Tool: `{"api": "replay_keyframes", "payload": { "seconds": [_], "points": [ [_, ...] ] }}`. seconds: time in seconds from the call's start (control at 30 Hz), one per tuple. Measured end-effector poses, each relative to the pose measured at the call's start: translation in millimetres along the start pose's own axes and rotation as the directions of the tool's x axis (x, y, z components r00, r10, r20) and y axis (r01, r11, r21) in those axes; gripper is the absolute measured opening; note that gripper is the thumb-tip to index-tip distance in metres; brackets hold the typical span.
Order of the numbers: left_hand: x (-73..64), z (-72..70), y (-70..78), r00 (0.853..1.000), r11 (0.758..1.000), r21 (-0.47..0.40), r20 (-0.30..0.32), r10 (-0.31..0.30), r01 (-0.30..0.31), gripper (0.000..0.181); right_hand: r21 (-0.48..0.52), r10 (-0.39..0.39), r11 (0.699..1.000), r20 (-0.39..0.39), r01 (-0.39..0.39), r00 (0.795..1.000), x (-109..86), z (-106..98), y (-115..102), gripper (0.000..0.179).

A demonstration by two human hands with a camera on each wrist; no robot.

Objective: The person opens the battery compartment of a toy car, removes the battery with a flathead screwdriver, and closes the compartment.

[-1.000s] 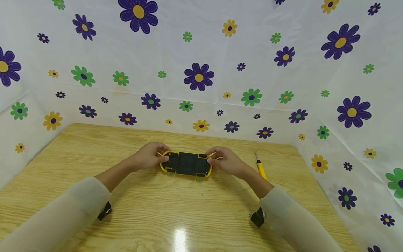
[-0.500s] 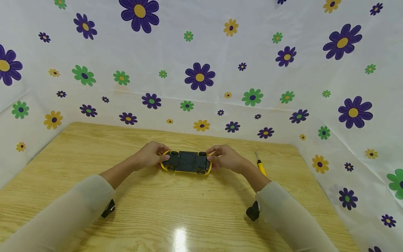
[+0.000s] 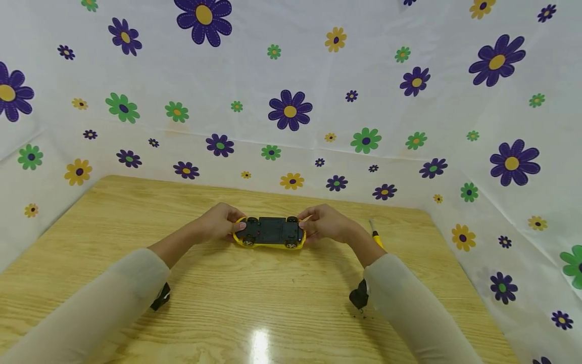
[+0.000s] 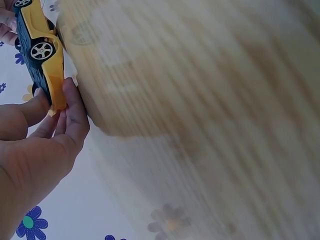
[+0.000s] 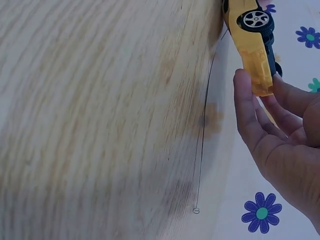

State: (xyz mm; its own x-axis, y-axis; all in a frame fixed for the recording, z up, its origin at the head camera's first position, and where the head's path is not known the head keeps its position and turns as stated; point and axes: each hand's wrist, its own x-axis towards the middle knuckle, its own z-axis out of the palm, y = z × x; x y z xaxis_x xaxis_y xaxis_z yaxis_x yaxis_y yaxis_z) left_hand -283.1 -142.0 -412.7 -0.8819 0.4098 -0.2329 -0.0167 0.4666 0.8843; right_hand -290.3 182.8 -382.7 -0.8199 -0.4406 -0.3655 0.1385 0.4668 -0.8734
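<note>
A yellow toy car (image 3: 272, 230) is upside down between my two hands, its black underside turned up toward me. My left hand (image 3: 219, 222) pinches one end, the thumb on the underside and the fingers beneath the yellow body. At the other end my right hand (image 3: 326, 223) grips it the same way. In the left wrist view the left hand (image 4: 47, 135) holds the tip of the toy car (image 4: 51, 65), and a silver-spoked wheel shows. The right wrist view shows the right hand (image 5: 285, 130) with thumb and fingers around the car's end (image 5: 252, 60).
A screwdriver (image 3: 376, 237) with a yellow handle lies on the wooden table (image 3: 254, 293) beyond the right forearm, partly hidden by it. Black wrist-camera pieces (image 3: 359, 296) show by the sleeves. A flower-patterned cloth (image 3: 291, 65) encloses the table's back and sides.
Both hands keep their grip on the toy car and tilt it, so its near side with the wheels shows more. The forearms have shifted slightly inward.
</note>
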Motion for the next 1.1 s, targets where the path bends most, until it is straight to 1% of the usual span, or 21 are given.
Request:
{"api": "replay_keyframes", "payload": {
  "seconds": [0.1, 0.23, 0.4, 0.47, 0.6, 0.83, 0.97, 1.1],
  "points": [
    [0.7, -0.4, 1.4, 1.0, 1.0, -0.006, 0.006, -0.002, 0.002, 0.035, 0.022, 0.013, 1.0, 0.003, -0.013, 1.0, 2.5, -1.4, 0.0, 0.031],
    [2.2, 0.0, 2.6, 1.0, 1.0, -0.018, 0.011, -0.024, 0.024, 0.036, 0.056, 0.037, 0.998, 0.002, -0.037, 0.999, 5.9, -2.9, 0.5, 0.03],
    [1.6, 0.8, 5.1, 1.0, 1.0, -0.006, 0.018, -0.026, 0.026, 0.036, 0.073, 0.055, 0.996, 0.005, -0.055, 0.998, 8.1, -4.5, 3.1, 0.031],
    [0.5, 0.8, 6.7, 1.0, 1.0, 0.003, 0.017, -0.022, 0.022, 0.036, 0.082, 0.055, 0.995, 0.01, -0.056, 0.998, 9.1, -5.1, 4.6, 0.032],
    [-0.6, -0.3, 9.7, 0.999, 0.999, 0.009, 0.01, -0.036, 0.036, 0.036, 0.106, 0.048, 0.993, 0.022, -0.05, 0.999, 11.1, -6.2, 7.7, 0.034],
    [1.1, -1.9, 12.6, 0.999, 0.999, 0.009, 0.008, -0.045, 0.045, 0.036, 0.153, 0.05, 0.987, 0.033, -0.055, 0.998, 12.3, -8.9, 13.4, 0.038],
    [3.0, -1.9, 12.3, 0.999, 0.999, 0.01, -0.018, -0.045, 0.046, 0.036, 0.168, 0.048, 0.984, 0.038, -0.054, 0.998, 12.0, -8.5, 14.2, 0.038],
    [5.1, -1.5, 11.4, 0.997, 0.999, -0.015, -0.067, -0.045, 0.044, 0.034, 0.172, 0.044, 0.984, 0.045, -0.051, 0.998, 10.5, -7.6, 13.4, 0.038]
  ]
}}
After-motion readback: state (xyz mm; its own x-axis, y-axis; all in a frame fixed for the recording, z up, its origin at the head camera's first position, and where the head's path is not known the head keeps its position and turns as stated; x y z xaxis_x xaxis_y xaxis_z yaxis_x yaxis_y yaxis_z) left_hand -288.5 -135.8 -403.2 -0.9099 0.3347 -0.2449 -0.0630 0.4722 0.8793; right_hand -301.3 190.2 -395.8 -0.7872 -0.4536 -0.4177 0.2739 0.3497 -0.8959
